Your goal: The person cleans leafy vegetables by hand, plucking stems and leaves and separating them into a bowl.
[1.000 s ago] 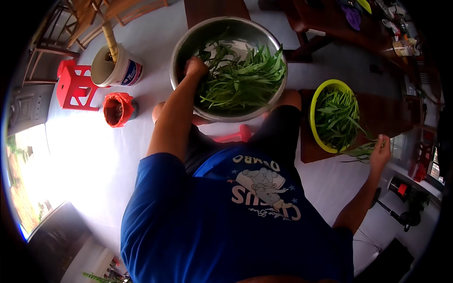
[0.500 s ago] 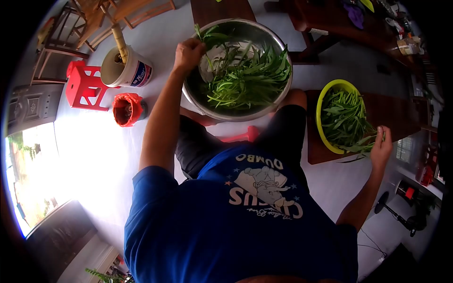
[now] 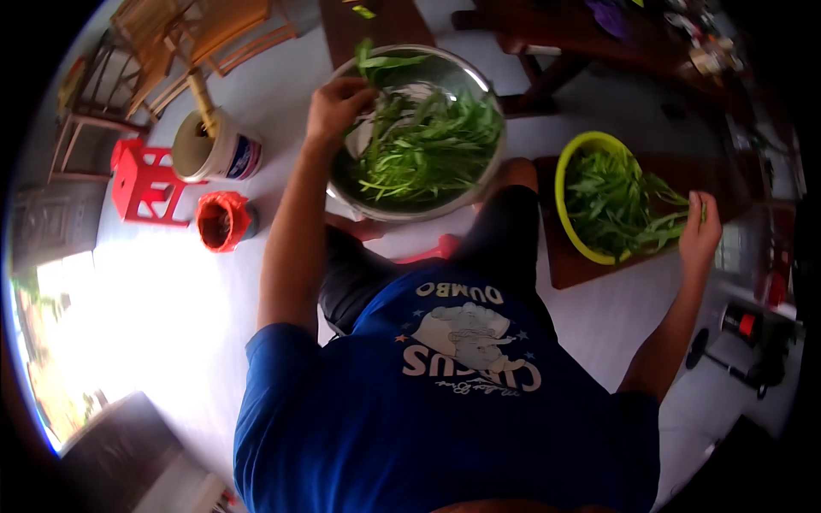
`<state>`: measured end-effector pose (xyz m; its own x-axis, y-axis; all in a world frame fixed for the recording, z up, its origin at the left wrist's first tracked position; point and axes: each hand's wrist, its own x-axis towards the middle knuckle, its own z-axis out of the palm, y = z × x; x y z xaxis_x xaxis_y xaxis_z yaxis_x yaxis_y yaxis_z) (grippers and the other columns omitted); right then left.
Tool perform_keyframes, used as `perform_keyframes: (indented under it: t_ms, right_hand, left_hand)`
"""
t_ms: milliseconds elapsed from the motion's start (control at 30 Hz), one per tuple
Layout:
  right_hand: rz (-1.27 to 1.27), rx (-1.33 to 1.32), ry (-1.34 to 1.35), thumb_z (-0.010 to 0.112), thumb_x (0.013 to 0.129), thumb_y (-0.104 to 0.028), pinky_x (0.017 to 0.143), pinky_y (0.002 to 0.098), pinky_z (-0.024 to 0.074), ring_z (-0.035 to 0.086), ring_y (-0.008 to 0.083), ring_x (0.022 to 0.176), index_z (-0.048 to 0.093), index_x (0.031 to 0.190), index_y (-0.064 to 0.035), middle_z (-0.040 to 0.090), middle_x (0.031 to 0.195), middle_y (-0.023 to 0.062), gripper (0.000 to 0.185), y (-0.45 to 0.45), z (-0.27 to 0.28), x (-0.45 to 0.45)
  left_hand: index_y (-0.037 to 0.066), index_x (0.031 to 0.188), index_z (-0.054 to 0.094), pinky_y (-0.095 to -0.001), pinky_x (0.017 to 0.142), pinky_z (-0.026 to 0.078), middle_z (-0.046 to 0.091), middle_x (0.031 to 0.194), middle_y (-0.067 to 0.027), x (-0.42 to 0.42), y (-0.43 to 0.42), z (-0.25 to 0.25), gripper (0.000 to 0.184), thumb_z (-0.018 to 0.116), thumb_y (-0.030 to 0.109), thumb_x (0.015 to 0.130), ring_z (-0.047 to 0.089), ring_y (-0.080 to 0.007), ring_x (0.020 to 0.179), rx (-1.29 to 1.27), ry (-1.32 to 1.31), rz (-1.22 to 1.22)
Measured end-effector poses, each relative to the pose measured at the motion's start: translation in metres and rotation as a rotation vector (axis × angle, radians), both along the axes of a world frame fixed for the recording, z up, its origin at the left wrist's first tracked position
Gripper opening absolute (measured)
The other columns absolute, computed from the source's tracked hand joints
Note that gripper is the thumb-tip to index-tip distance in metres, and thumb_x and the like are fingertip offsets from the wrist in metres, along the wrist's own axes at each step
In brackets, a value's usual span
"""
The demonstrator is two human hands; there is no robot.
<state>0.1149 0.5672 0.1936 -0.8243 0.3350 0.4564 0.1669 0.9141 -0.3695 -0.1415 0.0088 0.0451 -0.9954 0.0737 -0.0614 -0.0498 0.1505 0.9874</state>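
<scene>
A wide metal basin (image 3: 498,162) holds a heap of leafy greens (image 3: 428,150). At its left rim my left hand (image 3: 340,107) is closed on a few leafy stems, with leaves rising above the fingers. To the right a yellow-green basket (image 3: 562,192) is filled with more greens (image 3: 607,197). My right hand (image 3: 701,227) pinches the ends of some stems at the basket's right side, and their other ends reach over to the basket.
The basket stands on a dark wooden bench (image 3: 569,272). At left are a white bucket (image 3: 192,158) with a bamboo piece, a red stool (image 3: 141,184) and a red-lined bin (image 3: 221,222). Wooden chairs (image 3: 231,34) stand at upper left, a dark table (image 3: 581,26) at upper right.
My left hand has risen from inside the basin to its left rim, lifting leafy stems. My right hand has moved up beside the basket with its stems. The camera view has shifted a little.
</scene>
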Motion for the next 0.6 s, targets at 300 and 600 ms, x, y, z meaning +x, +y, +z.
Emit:
perform_keyframes:
  t_ms: [300,600]
  right_hand:
    - [0.161,0.186,-0.207,0.064,0.1,-0.028,0.074,0.0387,0.0488,0.06,0.0336,0.079,0.066,0.1,-0.0008,0.061,0.09,0.0165,0.027,0.045,0.034,-0.013]
    - [0.286,0.309,-0.722,0.066,0.097,-0.034,0.107,0.049,0.0431,0.052,0.0361,0.122,0.064,0.123,-0.0095,0.059,0.12,0.0177,0.036,0.01,-0.14,-0.055]
  left_hand:
    - [-0.012,0.115,0.065,-0.0246,0.07,0.053,0.072,0.093,-0.0105,0.013,0.019,0.0,0.036,0.075,0.012,0.09,0.066,-0.0141,0.077,0.06,-0.12,-0.09]
    - [-0.008,0.113,0.065,-0.0236,0.068,0.05,0.073,0.097,-0.0118,0.019,0.027,0.013,0.029,0.073,0.01,0.092,0.064,-0.0132,0.075,0.098,-0.166,-0.11]
